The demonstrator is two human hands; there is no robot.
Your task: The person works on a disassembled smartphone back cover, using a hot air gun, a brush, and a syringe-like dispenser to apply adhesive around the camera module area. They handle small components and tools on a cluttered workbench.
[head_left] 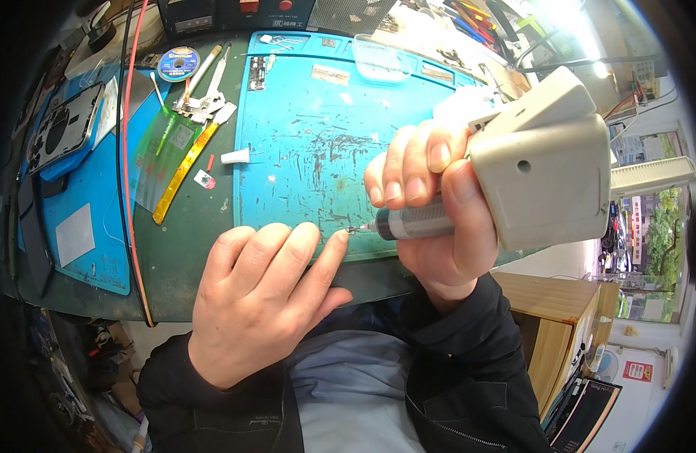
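My right hand (446,196) is wrapped round a clear-barrelled syringe (419,223) with a dark front end and a thin needle tip pointing left. A boxy beige housing (548,162) sits right behind that hand, in line with the barrel; it looks joined to the syringe, but the fingers hide the join. My left hand (268,283) rests at the near edge of the blue work mat (310,158). Its index finger is stretched out, the other fingers loosely bent. The index fingertip touches a tiny dark and metallic part (351,230), and the needle tip lies close beside it.
On the left are a solder spool (179,64), callipers (204,104), an amber strip (183,174) and an opened phone (65,128). A small white cone-shaped cap (235,156) lies at the mat's left edge. Behind stands a clear plastic box (382,60). Red and black cables (127,151) cross the left side.
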